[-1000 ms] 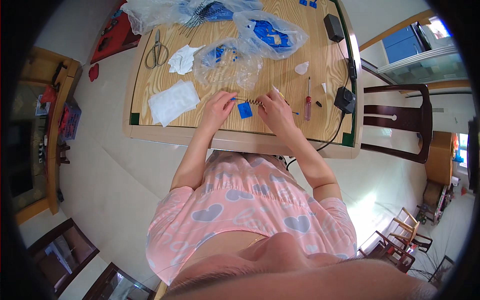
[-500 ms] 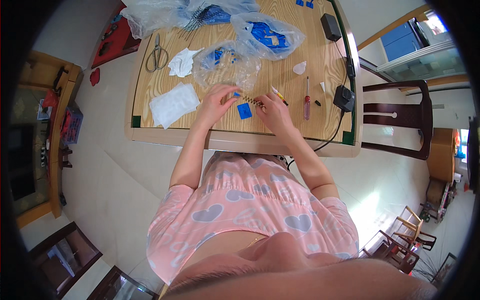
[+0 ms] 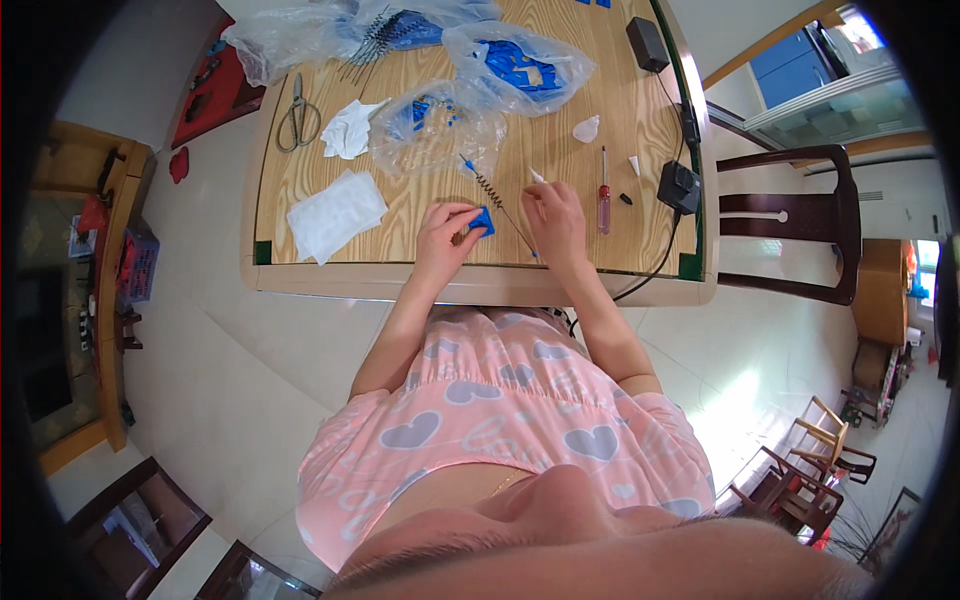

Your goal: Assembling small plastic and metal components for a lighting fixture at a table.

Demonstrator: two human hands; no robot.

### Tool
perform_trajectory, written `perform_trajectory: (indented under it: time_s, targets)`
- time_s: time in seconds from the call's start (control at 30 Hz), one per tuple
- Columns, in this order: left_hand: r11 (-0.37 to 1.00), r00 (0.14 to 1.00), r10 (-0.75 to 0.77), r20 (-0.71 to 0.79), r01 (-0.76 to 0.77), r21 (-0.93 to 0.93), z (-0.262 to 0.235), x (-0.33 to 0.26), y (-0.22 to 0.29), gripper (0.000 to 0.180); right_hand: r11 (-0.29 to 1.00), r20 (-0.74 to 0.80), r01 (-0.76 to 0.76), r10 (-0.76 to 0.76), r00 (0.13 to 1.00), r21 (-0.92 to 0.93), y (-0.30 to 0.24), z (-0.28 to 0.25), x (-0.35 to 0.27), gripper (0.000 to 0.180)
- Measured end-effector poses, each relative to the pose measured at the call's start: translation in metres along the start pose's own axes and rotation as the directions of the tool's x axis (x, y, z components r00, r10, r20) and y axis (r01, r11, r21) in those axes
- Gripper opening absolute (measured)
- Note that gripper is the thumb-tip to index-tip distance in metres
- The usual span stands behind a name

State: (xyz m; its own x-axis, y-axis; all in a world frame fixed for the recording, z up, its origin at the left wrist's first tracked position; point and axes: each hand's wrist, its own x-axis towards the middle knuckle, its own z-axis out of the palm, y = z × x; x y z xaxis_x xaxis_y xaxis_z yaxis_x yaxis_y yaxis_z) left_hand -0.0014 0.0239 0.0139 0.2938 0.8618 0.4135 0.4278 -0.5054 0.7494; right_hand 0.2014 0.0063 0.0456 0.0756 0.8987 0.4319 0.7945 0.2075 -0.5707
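My left hand [image 3: 446,238] pinches a small blue square plastic piece [image 3: 486,221] at its edge, low over the near part of the table. To its right, a dark coiled wire spring [image 3: 487,187] with a long straight end lies slantwise on the wood. A small blue tip [image 3: 469,166] sits at its far end. My right hand [image 3: 556,217] is curled over a small glue tube, whose white nozzle [image 3: 537,176] pokes out beyond the fingers. The tube's body is hidden under this hand.
Clear bags [image 3: 437,125] hold blue parts; another bag [image 3: 520,70] lies behind, near dark wires [image 3: 380,45]. Scissors [image 3: 298,118], a tissue [image 3: 350,130] and white cloth [image 3: 337,215] lie left. A screwdriver [image 3: 604,195], black adapter [image 3: 681,187] and cord lie right.
My left hand has come nearer and taken hold of the blue square. My right hand has let go of the spring, which now lies on the table, and moved over the glue tube.
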Motion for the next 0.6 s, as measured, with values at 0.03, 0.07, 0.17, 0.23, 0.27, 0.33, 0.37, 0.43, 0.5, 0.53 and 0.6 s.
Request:
perform_trajectory:
  time_s: [0.03, 0.07, 0.17, 0.23, 0.27, 0.33, 0.37, 0.43, 0.5, 0.53, 0.6]
  targets:
    - [1.0, 1.0, 0.003, 0.012, -0.003, 0.002, 0.004, -0.001, -0.003, 0.025, 0.997, 0.015, -0.08, 0.08, 0.997, -0.008, 0.007, -0.006, 0.0, 0.018]
    - [1.0, 1.0, 0.002, 0.011, -0.002, -0.001, 0.006, -0.002, -0.006, 0.025, 0.987, 0.029, -0.159, 0.159, 0.987, -0.017, 0.012, -0.01, 0.001, 0.019]
    - [1.0, 0.998, 0.009, -0.07, -0.009, 0.003, 0.011, 0.0, -0.009, 0.02, 0.986, -0.033, -0.155, 0.154, 0.988, -0.055, 0.028, -0.013, 0.003, 0.019]
    - [0.991, 0.987, -0.098, -0.125, 0.085, -0.105, 0.013, 0.001, -0.011, 0.015, 0.981, -0.027, -0.191, 0.19, 0.981, -0.042, 0.032, -0.012, 0.007, 0.022]
    - [0.991, 0.987, -0.098, -0.125, 0.085, -0.103, 0.012, 0.0, -0.012, 0.015, 0.974, -0.02, -0.226, 0.225, 0.974, -0.028, 0.034, -0.011, 0.01, 0.024]
    - [0.967, 0.973, -0.203, -0.108, 0.182, -0.178, 0.007, 0.001, -0.011, 0.015, 0.967, -0.083, -0.255, 0.254, 0.964, -0.007, 0.048, -0.015, 0.025, 0.027]
    - [0.968, 0.973, -0.203, -0.108, 0.182, -0.176, 0.008, 0.001, -0.014, 0.015, 0.959, -0.142, -0.283, 0.282, 0.949, 0.016, 0.056, -0.016, 0.034, 0.031]
    - [0.78, 0.948, -0.304, -0.089, 0.195, -0.595, 0.009, 0.006, -0.016, 0.015, 0.959, -0.202, -0.282, 0.273, 0.941, -0.018, 0.078, -0.018, 0.054, 0.034]
    - [0.607, 0.916, -0.401, -0.007, 0.26, -0.751, 0.005, 0.008, -0.013, 0.017, 0.958, -0.261, -0.282, 0.259, 0.93, -0.054, 0.091, -0.019, 0.069, 0.038]
    - [0.519, 0.89, -0.455, 0.031, 0.293, -0.803, 0.002, 0.01, -0.013, 0.018, 0.95, -0.228, -0.294, 0.265, 0.937, -0.104, 0.094, -0.02, 0.076, 0.04]
    - [0.426, 0.862, -0.503, 0.069, 0.316, -0.847, -0.003, 0.013, -0.011, 0.018, 0.942, -0.194, -0.299, 0.268, 0.944, -0.152, 0.103, -0.019, 0.087, 0.042]
